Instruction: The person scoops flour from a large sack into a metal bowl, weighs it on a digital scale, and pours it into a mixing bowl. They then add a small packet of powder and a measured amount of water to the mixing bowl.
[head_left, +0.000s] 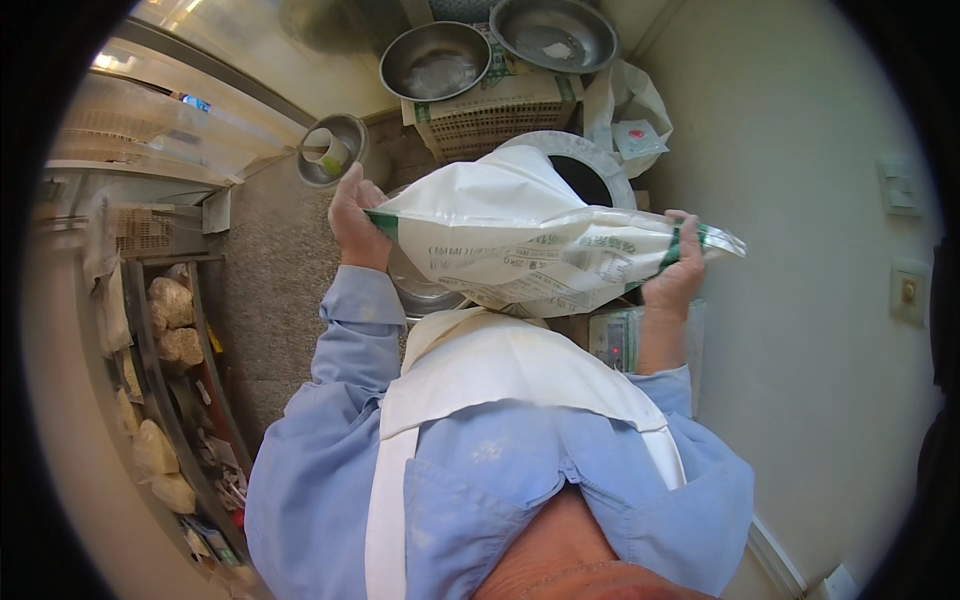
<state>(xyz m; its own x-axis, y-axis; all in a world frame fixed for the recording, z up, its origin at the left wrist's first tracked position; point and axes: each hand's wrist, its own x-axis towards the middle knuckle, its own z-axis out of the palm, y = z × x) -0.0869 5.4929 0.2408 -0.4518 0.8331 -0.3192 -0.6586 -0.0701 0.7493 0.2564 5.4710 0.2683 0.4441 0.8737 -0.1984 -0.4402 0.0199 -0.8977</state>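
Observation:
I hold a large white sack point(510, 245) with green edges and print on its side up in front of my chest. My left hand point(360, 220) is closed on the sack's left end, and my right hand point(678, 262) grips the right end by a green band. Just beyond the sack, partly hidden by it, is a round bin point(612, 165) with a white rim and a dark inside. A metal bowl point(425, 300) shows partly under the sack's left part. Beside my right wrist sits a scale point(612, 342) with a small red light.
Two metal bowls, one on the left point(436, 62) and one on the right point(553, 38), rest on a crate point(500, 125) at the back. A small bowl with a white scoop point(328, 152) stands far left. Shelves point(160, 380) with bagged goods line the left; a wall point(800, 250) bounds the right.

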